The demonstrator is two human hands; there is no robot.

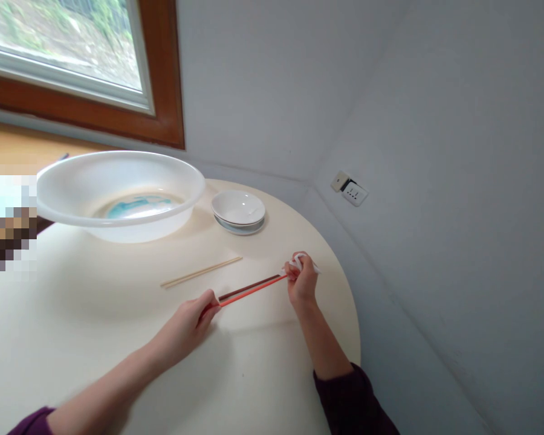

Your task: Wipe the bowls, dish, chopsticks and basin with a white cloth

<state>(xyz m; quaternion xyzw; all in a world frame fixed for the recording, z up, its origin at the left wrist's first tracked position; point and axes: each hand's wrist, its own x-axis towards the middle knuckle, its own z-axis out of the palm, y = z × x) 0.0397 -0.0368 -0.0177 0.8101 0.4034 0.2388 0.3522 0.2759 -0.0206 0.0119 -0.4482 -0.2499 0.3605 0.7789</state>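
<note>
While holding the red chopsticks point(251, 287) over the table point(95, 314) in closed left hand point(191, 319), pinches white tissue point(299, 261) on their far tips with right hand point(301, 283); leaves wooden chopsticks point(202, 272) nearby untouched.

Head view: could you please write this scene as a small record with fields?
left hand: grips one end of the red chopsticks
right hand: fingers pinch the other end, together with a white cloth or tissue
lying free: pair of wooden chopsticks, beyond the hands
dishes: large white basin; small white bowls, stacked, right of it
surface: round cream table
</note>
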